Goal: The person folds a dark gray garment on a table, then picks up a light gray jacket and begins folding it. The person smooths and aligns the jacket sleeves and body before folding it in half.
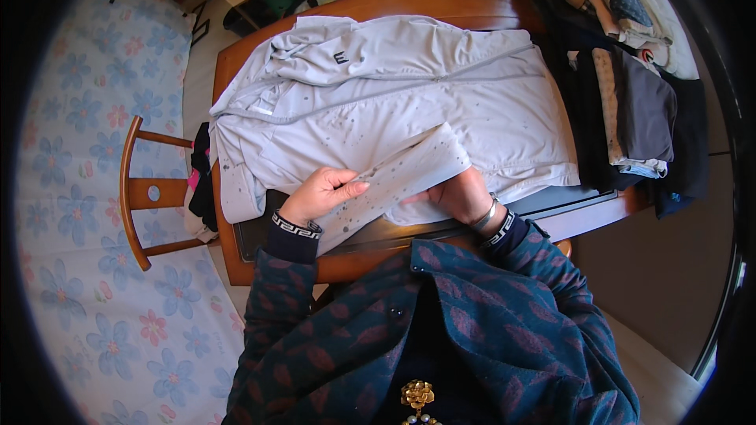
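Observation:
A light grey zip jacket (480, 114) with dark speckles lies spread out, front up, with its collar end to the left. One of its sleeves (405, 169) is raised off the near side, slanting across in front of me. My left hand (319, 195) pinches the sleeve's edge, thumb on top and the other fingers partly hidden. My right hand (465, 195), with a bracelet at the wrist, grips the sleeve's right end from below; its fingers are mostly behind the fabric. The other sleeve (315, 51) lies folded over at the far left.
The jacket rests on a wooden table (465, 1). Folded clothes (642, 106) are stacked at its right side. A wooden chair (142, 193) with dark cloth on it stands at the left. Behind it hangs or lies a flower-patterned cover (102, 126). A shelf with bags is at the back.

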